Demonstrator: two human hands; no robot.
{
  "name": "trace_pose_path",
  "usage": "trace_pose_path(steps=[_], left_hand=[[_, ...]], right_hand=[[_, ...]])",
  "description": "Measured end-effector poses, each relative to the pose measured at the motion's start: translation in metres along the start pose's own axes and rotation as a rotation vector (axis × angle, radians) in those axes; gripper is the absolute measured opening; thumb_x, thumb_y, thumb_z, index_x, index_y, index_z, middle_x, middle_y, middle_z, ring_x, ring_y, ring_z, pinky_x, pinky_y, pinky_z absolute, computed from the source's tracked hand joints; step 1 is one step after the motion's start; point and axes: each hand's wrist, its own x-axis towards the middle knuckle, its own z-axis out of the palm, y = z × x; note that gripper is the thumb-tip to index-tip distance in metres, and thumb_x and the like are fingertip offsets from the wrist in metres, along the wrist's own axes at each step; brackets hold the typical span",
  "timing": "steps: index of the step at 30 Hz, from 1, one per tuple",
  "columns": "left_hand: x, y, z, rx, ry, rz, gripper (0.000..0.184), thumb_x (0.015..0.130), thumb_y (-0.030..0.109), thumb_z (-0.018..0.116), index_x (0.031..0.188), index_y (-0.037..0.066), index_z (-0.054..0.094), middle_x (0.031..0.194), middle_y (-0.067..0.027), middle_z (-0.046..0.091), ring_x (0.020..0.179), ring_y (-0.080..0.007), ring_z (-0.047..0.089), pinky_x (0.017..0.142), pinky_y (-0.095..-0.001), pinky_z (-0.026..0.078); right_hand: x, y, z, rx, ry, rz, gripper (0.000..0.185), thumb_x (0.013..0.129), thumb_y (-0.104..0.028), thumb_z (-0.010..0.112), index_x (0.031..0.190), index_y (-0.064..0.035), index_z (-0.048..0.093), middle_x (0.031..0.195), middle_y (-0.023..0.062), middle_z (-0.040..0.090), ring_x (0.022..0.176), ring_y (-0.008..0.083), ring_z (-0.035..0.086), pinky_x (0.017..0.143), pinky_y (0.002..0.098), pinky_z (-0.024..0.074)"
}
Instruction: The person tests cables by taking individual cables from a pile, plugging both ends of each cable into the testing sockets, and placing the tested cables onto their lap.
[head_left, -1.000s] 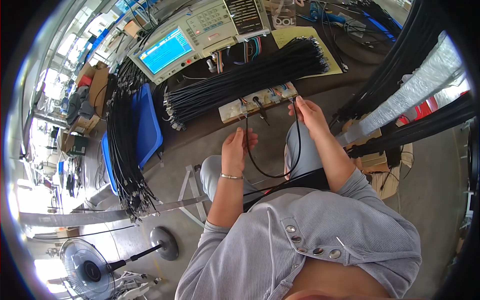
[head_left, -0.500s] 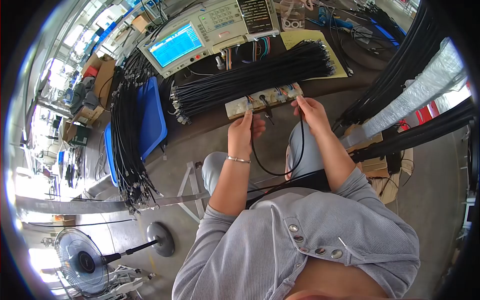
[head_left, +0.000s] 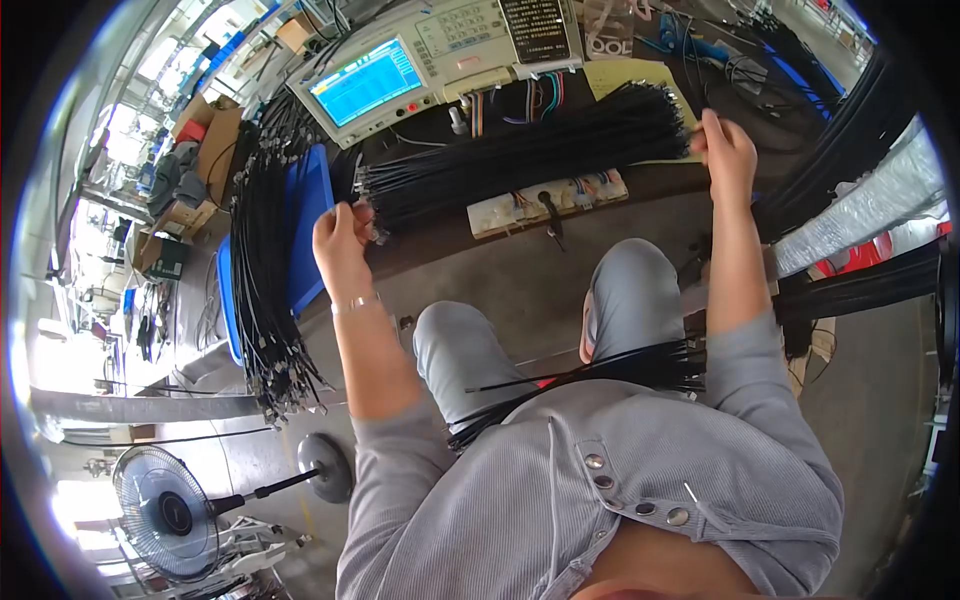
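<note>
A thick bundle of black cables (head_left: 520, 150) with metal connectors at both ends lies across the dark table. My left hand (head_left: 343, 248) is pinched closed at the bundle's left end, by the connectors. At the right end, my right hand (head_left: 730, 158) is also closed, fingertips level with the connectors. Both appear to grip the ends of one black cable stretched along the bundle, though it blends into the others. Between me and the bundle sits a pale test fixture board (head_left: 490, 216) with coloured wires and a short black lead (head_left: 550, 215).
Behind the bundle stands a tester (head_left: 365, 85) with a lit blue screen. A blue tray (head_left: 312, 235) bears more black cables (head_left: 262, 270) at the left. More cables lie across my lap (head_left: 590, 375). A plastic-wrapped post (head_left: 865, 200) rises at the right; a fan (head_left: 170, 513) stands lower left.
My hands have moved apart and away from the fixture, the left to the bundle's left end, the right to its right end. The cable that hung in a loop between them no longer hangs there.
</note>
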Motion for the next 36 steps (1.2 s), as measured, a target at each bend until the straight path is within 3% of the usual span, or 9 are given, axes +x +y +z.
trace_pose_path(steps=[4, 8, 10, 14, 17, 22, 26, 28, 36], left_hand=[[0.051, -0.011, 0.005, 0.991, 0.093, 0.279, 0.036, 0.079, 0.029, 0.067, 0.097, -0.002, 0.062, 0.081, -0.0129, 0.065, 0.084, -0.0262, 0.058, 0.075, -0.0345, 0.047], [0.006, -0.013, 0.001, 0.965, 0.623, 0.814, 0.019, 0.075, 0.023, 0.069, 0.08, 0.005, 0.067, 0.078, -0.0115, 0.064, 0.073, -0.026, 0.06, 0.068, -0.0336, 0.047], [-0.059, 0.003, 0.004, 0.748, 0.091, 0.307, 0.012, 0.078, 0.014, 0.065, 0.086, 0.005, 0.064, 0.08, -0.0094, 0.064, 0.076, -0.0266, 0.058, 0.074, -0.0351, 0.047], [-0.196, -0.097, 0.002, 0.824, -0.963, 0.271, 0.02, 0.081, 0.024, 0.061, 0.09, 0.007, 0.065, 0.086, -0.0116, 0.066, 0.081, -0.0293, 0.063, 0.072, -0.0387, 0.049], [-0.226, -0.107, 0.006, 0.765, -1.146, -0.094, 0.018, 0.08, 0.021, 0.06, 0.092, 0.008, 0.066, 0.082, -0.0155, 0.064, 0.074, -0.0316, 0.062, 0.068, -0.0376, 0.048], [-0.217, -0.069, 0.016, 0.89, -0.907, 0.104, 0.018, 0.079, 0.022, 0.06, 0.081, 0.005, 0.065, 0.08, -0.015, 0.062, 0.075, -0.0342, 0.059, 0.065, -0.0443, 0.046], [-0.173, -0.021, -0.032, 0.953, -0.925, 0.38, 0.016, 0.079, 0.016, 0.06, 0.089, 0.006, 0.066, 0.078, -0.0134, 0.063, 0.072, -0.0268, 0.061, 0.063, -0.0362, 0.048], [-0.163, 0.026, -0.044, 0.765, -0.864, -0.167, 0.015, 0.082, 0.013, 0.062, 0.088, 0.0, 0.064, 0.073, -0.0103, 0.063, 0.066, -0.0178, 0.06, 0.061, -0.0313, 0.047], [-0.156, -0.008, -0.079, -0.978, -0.073, -0.312, 0.02, 0.091, 0.017, 0.055, 0.104, 0.003, 0.057, 0.069, -0.0012, 0.057, 0.062, -0.0108, 0.05, 0.066, -0.0247, 0.043]], right_hand=[[0.048, 0.004, 0.019, -0.565, -0.002, -0.129, 0.04, 0.085, -0.038, 0.059, 0.065, -0.0029, 0.06, 0.051, 0.0014, 0.052, 0.048, 0.0097, 0.049, 0.047, 0.025, 0.0351], [0.016, 0.0, 0.003, -0.457, 0.012, -0.124, 0.046, 0.085, -0.045, 0.057, 0.066, -0.003, 0.06, 0.049, 0.0012, 0.049, 0.047, 0.01, 0.048, 0.048, 0.0251, 0.035], [-0.03, 0.013, -0.008, -0.127, -0.082, -0.147, 0.043, 0.088, -0.043, 0.054, 0.07, -0.0046, 0.061, 0.051, -0.0014, 0.047, 0.047, 0.0069, 0.042, 0.046, 0.0231, 0.0308], [-0.145, 0.06, -0.012, -0.203, -0.513, 0.273, 0.028, 0.091, -0.027, 0.052, 0.077, -0.0048, 0.06, 0.065, 0.0017, 0.058, 0.057, 0.0072, 0.052, 0.054, 0.0229, 0.0414], [-0.206, 0.099, -0.01, -0.164, -0.993, 0.157, 0.019, 0.085, -0.022, 0.06, 0.089, -0.0037, 0.063, 0.078, 0.0061, 0.065, 0.068, 0.016, 0.062, 0.061, 0.0298, 0.0475], [-0.221, 0.07, 0.006, -0.418, -1.594, 0.035, 0.029, 0.081, -0.029, 0.063, 0.097, -0.0049, 0.063, 0.089, 0.0108, 0.064, 0.086, 0.023, 0.061, 0.073, 0.0319, 0.0467], [-0.194, 0.075, -0.016, -0.292, -1.582, 0.092, 0.031, 0.08, -0.029, 0.065, 0.099, -0.0045, 0.063, 0.091, 0.0087, 0.065, 0.086, 0.0191, 0.061, 0.074, 0.0301, 0.0462], [-0.175, 0.06, -0.041, -0.248, -1.682, 0.352, 0.03, 0.08, -0.025, 0.067, 0.1, -0.0027, 0.063, 0.09, 0.0077, 0.065, 0.083, 0.0152, 0.06, 0.075, 0.0293, 0.0462], [-0.152, 0.036, -0.122, -0.144, -1.186, 0.616, 0.022, 0.081, -0.009, 0.063, 0.102, -0.0034, 0.064, 0.088, 0.004, 0.065, 0.081, 0.0106, 0.06, 0.076, 0.0267, 0.0472]])
